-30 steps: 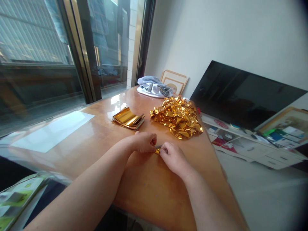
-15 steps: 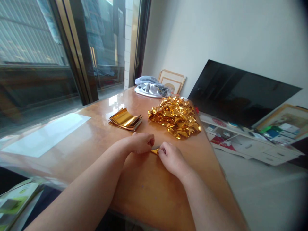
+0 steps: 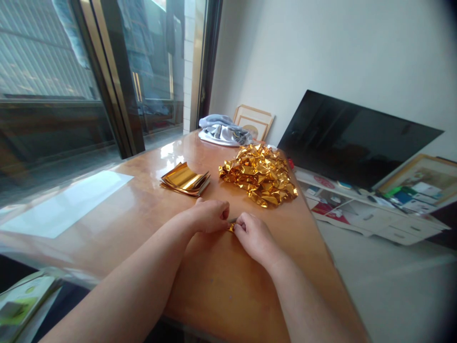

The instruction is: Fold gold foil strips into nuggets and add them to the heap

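Observation:
My left hand [image 3: 209, 216] and my right hand [image 3: 252, 235] meet low on the wooden table [image 3: 221, 281], their fingertips pinching a small piece of gold foil [image 3: 232, 227] from either side. Most of that piece is hidden by my fingers, and its shape cannot be told. Beyond my left hand lies a small stack of smooth gold foil sheets [image 3: 184, 179], their edges curling up. A large heap of crumpled gold foil [image 3: 259, 175] sits beyond my right hand, and neither hand touches it.
A window [image 3: 53, 71] runs along the table's left side, and a pale rectangle [image 3: 64, 205] lies on the tabletop. A grey cloth bundle [image 3: 223, 131] and a picture frame [image 3: 254, 121] stand at the far end. A black screen [image 3: 357, 138] leans beyond the right edge.
The whole scene has shifted slightly left in view as my head turned. My hands stay together, with their fingers closer over the foil piece, so less of it shows.

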`<state>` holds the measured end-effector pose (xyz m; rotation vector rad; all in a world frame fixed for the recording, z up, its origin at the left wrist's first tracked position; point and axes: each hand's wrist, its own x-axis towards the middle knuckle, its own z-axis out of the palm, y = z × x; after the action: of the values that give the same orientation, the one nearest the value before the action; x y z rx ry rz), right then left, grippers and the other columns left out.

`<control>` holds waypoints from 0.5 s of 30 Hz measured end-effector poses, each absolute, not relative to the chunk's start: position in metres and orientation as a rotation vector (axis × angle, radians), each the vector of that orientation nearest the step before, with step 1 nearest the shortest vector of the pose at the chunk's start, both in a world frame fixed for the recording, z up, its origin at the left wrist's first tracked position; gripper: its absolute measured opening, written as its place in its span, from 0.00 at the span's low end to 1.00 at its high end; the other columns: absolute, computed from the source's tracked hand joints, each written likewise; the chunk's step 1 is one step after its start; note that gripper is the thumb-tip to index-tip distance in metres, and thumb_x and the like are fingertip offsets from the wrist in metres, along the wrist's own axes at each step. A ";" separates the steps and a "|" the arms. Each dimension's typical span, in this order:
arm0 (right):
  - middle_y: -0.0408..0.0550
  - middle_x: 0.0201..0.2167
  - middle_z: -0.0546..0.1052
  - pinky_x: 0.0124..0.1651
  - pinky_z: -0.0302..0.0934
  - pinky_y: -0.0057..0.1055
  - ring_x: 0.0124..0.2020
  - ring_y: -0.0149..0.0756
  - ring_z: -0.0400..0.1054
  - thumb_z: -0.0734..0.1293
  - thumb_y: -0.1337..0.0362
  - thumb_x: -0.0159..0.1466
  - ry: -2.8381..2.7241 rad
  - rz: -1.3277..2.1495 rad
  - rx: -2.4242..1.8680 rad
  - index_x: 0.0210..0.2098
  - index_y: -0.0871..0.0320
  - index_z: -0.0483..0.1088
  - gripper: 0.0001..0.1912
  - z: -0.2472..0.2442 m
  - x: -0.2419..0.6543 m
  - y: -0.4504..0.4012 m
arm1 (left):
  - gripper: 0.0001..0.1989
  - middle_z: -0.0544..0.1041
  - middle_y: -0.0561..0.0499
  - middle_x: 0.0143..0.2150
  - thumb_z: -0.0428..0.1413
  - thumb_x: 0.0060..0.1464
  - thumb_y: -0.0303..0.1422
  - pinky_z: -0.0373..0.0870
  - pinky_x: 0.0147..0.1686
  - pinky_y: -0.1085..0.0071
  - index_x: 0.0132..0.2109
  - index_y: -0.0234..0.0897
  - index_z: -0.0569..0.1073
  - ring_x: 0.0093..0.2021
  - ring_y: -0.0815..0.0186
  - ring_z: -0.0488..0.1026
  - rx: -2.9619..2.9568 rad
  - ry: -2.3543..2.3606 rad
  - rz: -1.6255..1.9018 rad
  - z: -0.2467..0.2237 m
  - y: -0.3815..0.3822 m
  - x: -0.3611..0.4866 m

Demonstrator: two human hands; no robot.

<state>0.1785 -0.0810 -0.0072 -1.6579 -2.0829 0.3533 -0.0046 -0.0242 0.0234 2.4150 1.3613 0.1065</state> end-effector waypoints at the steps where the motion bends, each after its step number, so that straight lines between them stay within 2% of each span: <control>1: 0.44 0.29 0.72 0.32 0.50 0.28 0.31 0.33 0.64 0.64 0.69 0.62 -2.081 0.356 -1.654 0.28 0.56 0.65 0.06 -0.007 0.179 -0.081 | 0.16 0.80 0.52 0.39 0.56 0.50 0.49 0.63 0.43 0.61 0.39 0.43 0.73 0.39 0.58 0.75 2.415 1.362 0.106 0.023 -0.024 -0.005; 11: 0.42 0.29 0.71 0.31 0.50 0.27 0.30 0.33 0.64 0.64 0.71 0.62 -2.054 0.414 -1.625 0.31 0.55 0.63 0.06 -0.007 0.180 -0.082 | 0.15 0.79 0.51 0.39 0.55 0.53 0.49 0.63 0.45 0.58 0.39 0.44 0.72 0.39 0.57 0.74 2.448 1.369 0.139 0.021 -0.026 -0.003; 15: 0.44 0.32 0.74 0.34 0.54 0.27 0.33 0.34 0.66 0.63 0.71 0.63 -2.059 0.441 -1.613 0.33 0.55 0.65 0.05 -0.005 0.181 -0.081 | 0.13 0.77 0.48 0.42 0.53 0.56 0.47 0.62 0.46 0.55 0.40 0.44 0.74 0.43 0.55 0.72 2.535 1.347 0.220 0.024 -0.030 0.000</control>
<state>0.1806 -0.0812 -0.0053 -1.6125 -2.0589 0.4412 0.0002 -0.0302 0.0238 2.5345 1.3471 0.2201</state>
